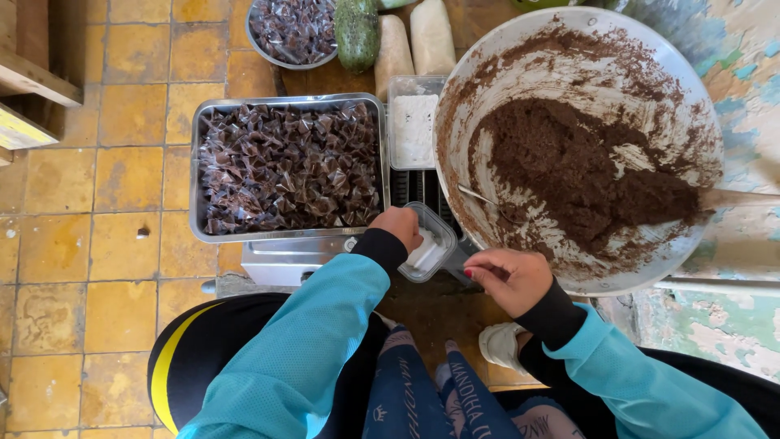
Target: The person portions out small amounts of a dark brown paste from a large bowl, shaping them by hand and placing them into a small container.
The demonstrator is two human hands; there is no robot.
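Observation:
My left hand (pixel 398 228) reaches into a small clear plastic container (pixel 432 246) with white stuff in it; what the fingers hold is hidden. My right hand (pixel 505 276) is curled shut just below the rim of a large round metal basin (pixel 699 106) and seems to pinch something small and clear; I cannot tell what. The basin holds a dark brown crumbly mass (pixel 577 171), and a spoon (pixel 487 200) lies in it at the left. A metal tray (pixel 199 171) to the left is full of small wrapped brown sweets (pixel 288 167).
A clear box of white powder (pixel 414 126) stands between the tray and the basin. Further back are a round bowl of wrapped sweets (pixel 292 28), a green vegetable (pixel 356 32) and two pale roots (pixel 413 41). Yellow tiled floor (pixel 97 244) lies to the left, wooden furniture (pixel 32 81) at top left.

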